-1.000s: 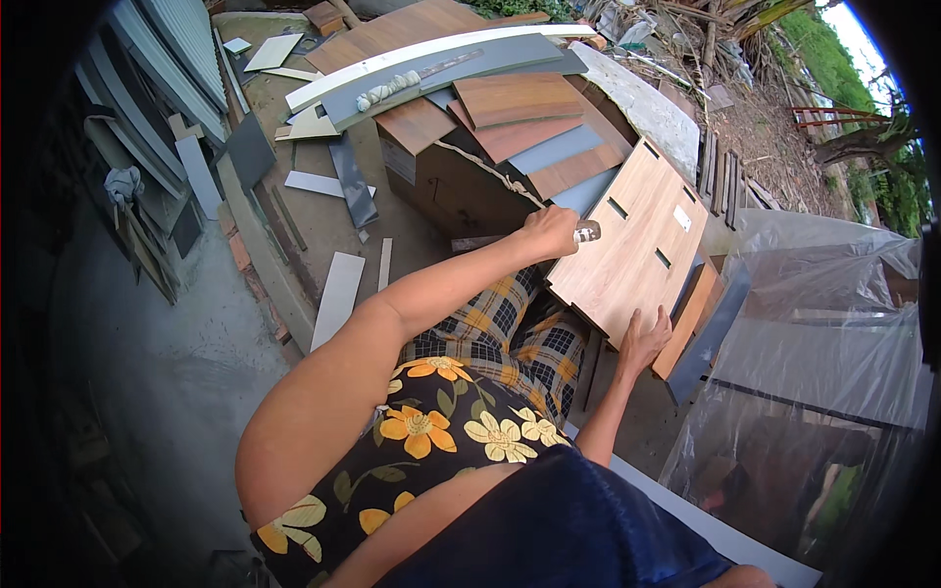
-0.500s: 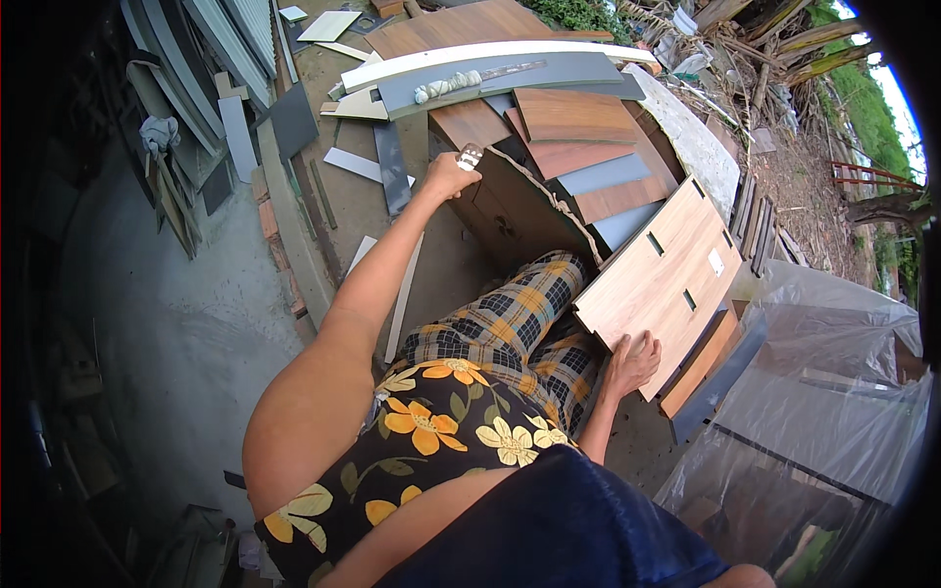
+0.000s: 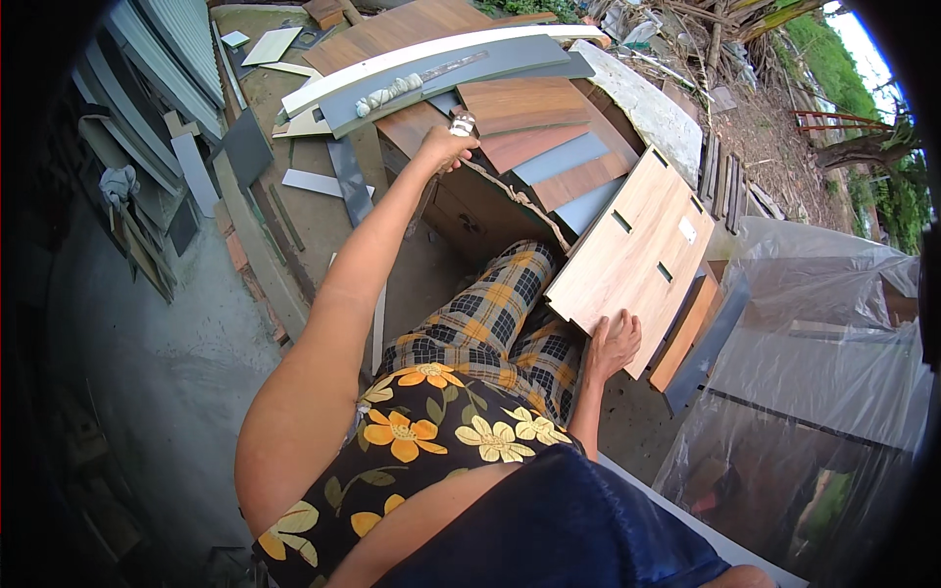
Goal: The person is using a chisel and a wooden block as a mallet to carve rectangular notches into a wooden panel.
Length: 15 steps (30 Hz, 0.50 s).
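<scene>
In the upper middle of the frame, the left hand (image 3: 446, 150) is closed around a shiny tool (image 3: 462, 124). Right of centre, the right hand (image 3: 614, 345) touches the lower edge of a pale board (image 3: 627, 265); whether it grips, I cannot tell. Farther right is a plastic sheet (image 3: 794, 333).

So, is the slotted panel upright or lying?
Lying, perhaps sloped: the slotted panel shows its broad face upward, right hand at its edge.
</scene>
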### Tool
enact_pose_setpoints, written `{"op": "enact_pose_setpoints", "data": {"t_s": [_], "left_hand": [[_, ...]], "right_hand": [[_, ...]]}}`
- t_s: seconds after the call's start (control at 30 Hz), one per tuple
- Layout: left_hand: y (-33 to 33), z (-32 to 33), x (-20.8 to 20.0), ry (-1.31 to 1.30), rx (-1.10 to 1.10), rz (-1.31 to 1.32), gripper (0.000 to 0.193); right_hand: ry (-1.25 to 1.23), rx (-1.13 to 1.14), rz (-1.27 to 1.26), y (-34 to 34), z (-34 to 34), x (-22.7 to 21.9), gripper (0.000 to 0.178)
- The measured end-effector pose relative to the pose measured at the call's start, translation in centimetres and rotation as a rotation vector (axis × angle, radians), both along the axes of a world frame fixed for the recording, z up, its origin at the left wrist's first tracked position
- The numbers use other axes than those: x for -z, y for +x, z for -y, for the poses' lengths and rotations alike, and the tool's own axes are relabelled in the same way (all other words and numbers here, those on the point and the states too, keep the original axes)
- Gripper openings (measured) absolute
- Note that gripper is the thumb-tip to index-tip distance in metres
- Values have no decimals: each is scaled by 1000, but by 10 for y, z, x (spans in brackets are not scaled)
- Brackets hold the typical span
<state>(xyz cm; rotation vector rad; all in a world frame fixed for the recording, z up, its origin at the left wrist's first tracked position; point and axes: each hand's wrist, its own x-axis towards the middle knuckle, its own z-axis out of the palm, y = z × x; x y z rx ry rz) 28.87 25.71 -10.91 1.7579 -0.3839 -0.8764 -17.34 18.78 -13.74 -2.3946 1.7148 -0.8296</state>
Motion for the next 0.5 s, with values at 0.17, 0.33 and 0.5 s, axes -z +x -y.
{"op": "enact_pose_setpoints", "data": {"t_s": [0.17,0.33,0.5], "left_hand": [[-9,33,-8,250,-81,369,61],[18,38,-8,349,-65,439,80],[10,59,-32,443,94,718,99]], "right_hand": [[-52,5,-6,-2,1,3,43],[-60,-4,-2,2,-1,3,43],[-70,53,-5,-3,0,5,42]]}}
